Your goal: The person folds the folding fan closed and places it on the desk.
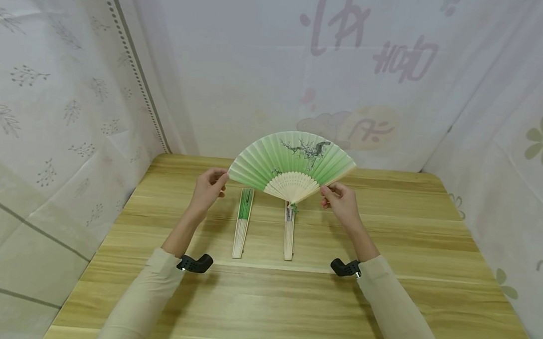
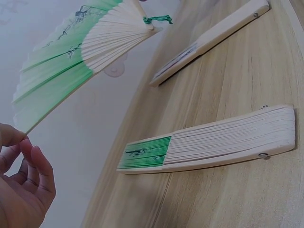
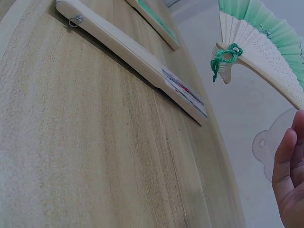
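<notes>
A green folding fan (image 1: 294,158) is spread wide above the table, with a dark branch print on its leaf and pale pierced ribs. My left hand (image 1: 207,191) pinches its left outer corner between thumb and fingers. On the other side, my right hand (image 1: 342,204) pinches the right outer rib. A green cord (image 3: 225,59) hangs from the pivot. Below lie two closed folding fans: one with a green leaf (image 2: 209,145) nearer my left hand, the other with a pale printed leaf (image 3: 137,59) under the open fan's pivot.
The wooden table (image 1: 267,304) reaches back to a printed white curtain (image 1: 239,63). More patterned cloth hangs at both sides. Black wrist cameras (image 1: 196,263) sit at both cuffs.
</notes>
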`<state>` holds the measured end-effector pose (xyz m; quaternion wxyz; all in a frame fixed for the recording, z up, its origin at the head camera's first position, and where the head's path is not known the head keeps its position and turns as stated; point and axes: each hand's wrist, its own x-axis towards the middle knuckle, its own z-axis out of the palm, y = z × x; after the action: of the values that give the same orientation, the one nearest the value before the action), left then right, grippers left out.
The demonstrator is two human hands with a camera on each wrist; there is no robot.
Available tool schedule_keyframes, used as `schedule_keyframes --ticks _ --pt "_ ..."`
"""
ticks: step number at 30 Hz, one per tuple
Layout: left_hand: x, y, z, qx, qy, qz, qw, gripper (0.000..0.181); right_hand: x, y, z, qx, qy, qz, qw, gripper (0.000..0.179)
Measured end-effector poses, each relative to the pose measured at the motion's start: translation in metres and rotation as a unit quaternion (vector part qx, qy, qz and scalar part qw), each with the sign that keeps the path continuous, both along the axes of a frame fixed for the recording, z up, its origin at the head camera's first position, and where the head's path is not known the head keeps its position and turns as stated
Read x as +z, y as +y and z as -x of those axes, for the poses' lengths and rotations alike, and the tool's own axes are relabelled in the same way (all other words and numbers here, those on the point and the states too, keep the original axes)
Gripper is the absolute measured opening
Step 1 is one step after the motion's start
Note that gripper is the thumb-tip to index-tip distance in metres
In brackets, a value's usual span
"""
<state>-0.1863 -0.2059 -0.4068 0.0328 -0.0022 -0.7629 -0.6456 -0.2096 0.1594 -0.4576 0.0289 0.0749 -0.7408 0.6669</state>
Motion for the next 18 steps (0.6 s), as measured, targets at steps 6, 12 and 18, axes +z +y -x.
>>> schedule_keyframes --ticks 6,12,18 --pt "-0.021 -0.005 0.013 0.007 0.007 0.006 0.9999 0.032 -0.004 0.002 0.004 0.002 0.005 -0.006 1.0 0.035" --pt "-0.021 -0.002 0.014 0.006 0.022 0.015 0.9996 0.029 0.007 0.0 0.001 0.011 0.006 -0.008 0.9999 0.026" --pt "-0.02 -0.001 0.014 0.005 0.025 0.013 0.9996 0.025 0.024 -0.006 -0.009 0.015 0.017 -0.014 0.9997 0.023"
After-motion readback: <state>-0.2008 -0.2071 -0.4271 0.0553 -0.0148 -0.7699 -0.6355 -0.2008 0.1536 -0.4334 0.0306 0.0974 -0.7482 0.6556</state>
